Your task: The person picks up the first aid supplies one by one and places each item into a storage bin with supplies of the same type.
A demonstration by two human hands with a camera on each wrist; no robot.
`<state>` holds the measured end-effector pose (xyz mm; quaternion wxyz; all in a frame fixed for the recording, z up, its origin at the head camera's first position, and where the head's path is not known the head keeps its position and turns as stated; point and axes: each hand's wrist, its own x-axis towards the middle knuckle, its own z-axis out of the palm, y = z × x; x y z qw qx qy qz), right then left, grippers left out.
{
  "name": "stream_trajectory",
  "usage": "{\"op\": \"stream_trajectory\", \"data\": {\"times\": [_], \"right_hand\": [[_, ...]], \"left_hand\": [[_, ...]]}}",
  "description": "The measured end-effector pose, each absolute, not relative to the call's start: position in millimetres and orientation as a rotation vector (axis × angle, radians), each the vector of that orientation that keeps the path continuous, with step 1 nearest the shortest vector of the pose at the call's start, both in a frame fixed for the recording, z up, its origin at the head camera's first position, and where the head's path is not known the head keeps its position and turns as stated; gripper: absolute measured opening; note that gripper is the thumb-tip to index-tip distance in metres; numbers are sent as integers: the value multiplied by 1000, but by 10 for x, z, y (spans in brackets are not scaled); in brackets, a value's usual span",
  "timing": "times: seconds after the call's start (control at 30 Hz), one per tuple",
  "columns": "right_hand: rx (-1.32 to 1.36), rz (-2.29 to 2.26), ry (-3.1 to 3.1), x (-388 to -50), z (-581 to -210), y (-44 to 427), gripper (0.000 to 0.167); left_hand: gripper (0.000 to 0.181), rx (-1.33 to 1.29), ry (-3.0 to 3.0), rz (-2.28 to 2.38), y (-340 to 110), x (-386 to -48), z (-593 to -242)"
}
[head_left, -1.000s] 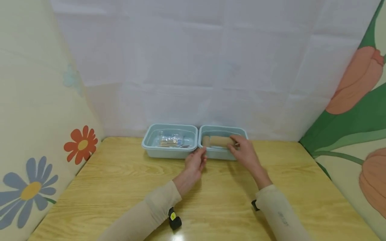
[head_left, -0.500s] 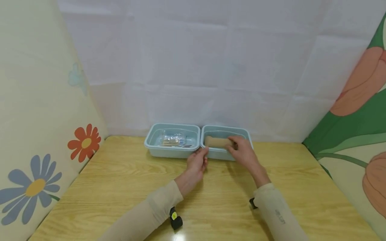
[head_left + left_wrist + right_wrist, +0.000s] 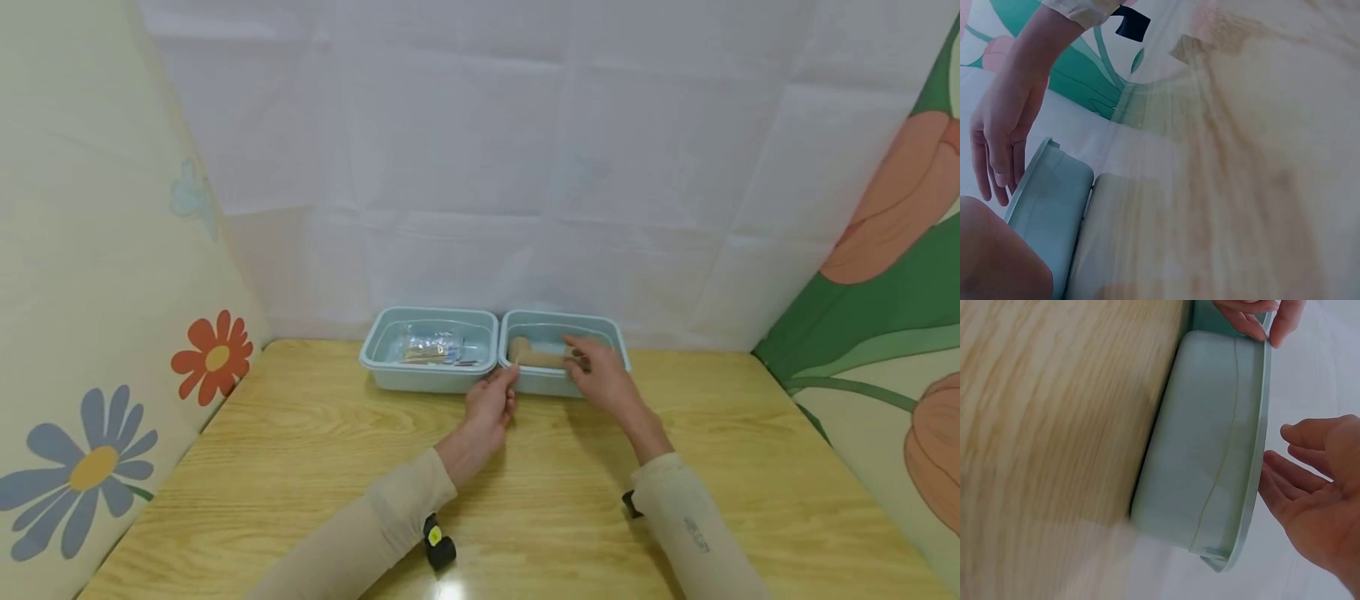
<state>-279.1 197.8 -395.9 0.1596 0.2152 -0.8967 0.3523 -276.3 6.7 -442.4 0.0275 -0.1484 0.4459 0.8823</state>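
Two pale blue plastic bins stand side by side at the back of the table. My left hand (image 3: pixel 487 404) pinches the near left rim of the right bin (image 3: pixel 551 385); in the right wrist view those fingers (image 3: pixel 1241 315) straddle the rim. Inside lie a long tan roll (image 3: pixel 543 359) and a shorter tan piece (image 3: pixel 518 346) at its left end. My right hand (image 3: pixel 603 375) hovers over the bin's right side, thumb and fingers spread, holding nothing. The right wrist view shows this hand (image 3: pixel 1322 481) at the rim, with the contents hidden behind the wall.
The left bin (image 3: pixel 420 381) holds a clear packet (image 3: pixel 433 346) of thin sticks, perhaps cotton swabs. A white sheet (image 3: pixel 465 167) hangs right behind both bins. Flower-printed panels flank the wooden table (image 3: pixel 337 500).
My right hand has let go of the long tan roll, which now lies lower in the right bin. The fingers have spread apart. My left hand stays on the rim.
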Motion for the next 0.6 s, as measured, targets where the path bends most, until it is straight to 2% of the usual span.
{"op": "stream_trajectory", "data": {"times": [0.17,0.43,0.6], "right_hand": [[550,1031,-2601,-2727,-3888,2056,41],[525,932,-2616,-2584,-3758,2246,43],[555,870,-2622,-2473,-3784,2400,47]], "left_hand": [[14,-356,1421,2626,47,-2745,-4419],[36,-175,1609,2327,-121,-2584,-4413],[41,193,2034,2089,-455,-2437,-4252]]}}
